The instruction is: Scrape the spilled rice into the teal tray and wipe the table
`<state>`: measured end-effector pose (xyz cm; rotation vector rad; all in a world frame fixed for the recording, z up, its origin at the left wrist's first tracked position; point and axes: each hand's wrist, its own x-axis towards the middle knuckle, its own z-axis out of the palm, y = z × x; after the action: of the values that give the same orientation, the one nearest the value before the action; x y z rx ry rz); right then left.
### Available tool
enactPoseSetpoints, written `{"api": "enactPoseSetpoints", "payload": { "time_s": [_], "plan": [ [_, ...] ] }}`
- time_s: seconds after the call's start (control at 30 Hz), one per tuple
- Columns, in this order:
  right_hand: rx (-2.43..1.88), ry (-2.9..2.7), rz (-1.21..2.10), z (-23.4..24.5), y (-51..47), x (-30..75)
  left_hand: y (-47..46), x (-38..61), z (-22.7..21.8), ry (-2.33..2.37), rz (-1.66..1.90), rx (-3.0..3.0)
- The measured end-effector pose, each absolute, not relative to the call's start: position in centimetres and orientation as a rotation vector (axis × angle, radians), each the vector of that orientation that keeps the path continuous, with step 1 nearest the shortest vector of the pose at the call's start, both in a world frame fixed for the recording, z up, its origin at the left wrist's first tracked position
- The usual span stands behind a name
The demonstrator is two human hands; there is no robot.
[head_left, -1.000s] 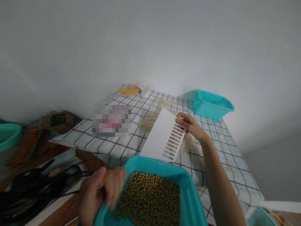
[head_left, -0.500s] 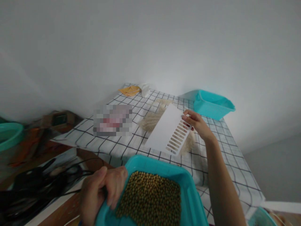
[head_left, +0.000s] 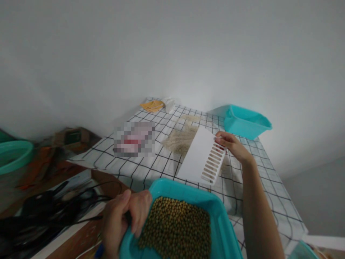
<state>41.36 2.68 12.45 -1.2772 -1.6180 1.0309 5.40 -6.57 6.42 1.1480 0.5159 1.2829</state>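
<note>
My left hand [head_left: 129, 212] is closed over the left rim of a turquoise plastic tub [head_left: 185, 189]. Something small and dark shows under its fingers; I cannot make out what. Round greenish-brown beans [head_left: 179, 226] fill much of the tub's bottom. Farther off, my right hand [head_left: 233, 144] pinches the upper right edge of a flat white plastic board [head_left: 194, 158] with a row of slots along one side. The board is held tilted above the checked cloth, partly in front of a spread of pale, grain-like material [head_left: 180, 140].
A second turquoise tub [head_left: 246, 124] stands at the table's back right. A yellow cloth-like piece [head_left: 152, 105] and a crumpled white one [head_left: 169, 104] lie at the back. Black cables [head_left: 78, 198] and a green basin [head_left: 16, 154] are at left. One patch is pixelated.
The white board has tilted more steeply and shifted slightly right and down with my right hand. The whole view has shifted a little; my left hand keeps its hold on the tub.
</note>
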Motion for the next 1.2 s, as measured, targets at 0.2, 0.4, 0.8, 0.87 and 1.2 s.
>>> {"api": "enactPoseSetpoints", "payload": {
  "time_s": [0.2, 0.4, 0.8, 0.87, 1.2],
  "plan": [
    [-1.291, -1.668, 1.085, 12.7, 2.5, 40.5, -7.1, 6.6, 6.8, 0.569, 1.436, 1.058],
    [-1.36, -1.671, 1.11, 13.2, 2.2, 40.5, -7.0, 6.5, 6.9, 0.545, 1.407, 1.052],
    [-1.382, -1.719, 1.081, 12.5, 2.6, 40.8, -6.8, 6.2, 6.9, 0.532, 1.356, 1.092],
    [-1.36, -1.715, 1.094, 12.4, 2.6, 40.7, -6.9, 6.7, 7.5, 0.555, 1.397, 1.09],
    [-1.109, -1.527, 1.084, 12.5, 2.2, 39.1, -6.6, 7.2, 6.9, 0.525, 1.448, 0.987]
  ]
}}
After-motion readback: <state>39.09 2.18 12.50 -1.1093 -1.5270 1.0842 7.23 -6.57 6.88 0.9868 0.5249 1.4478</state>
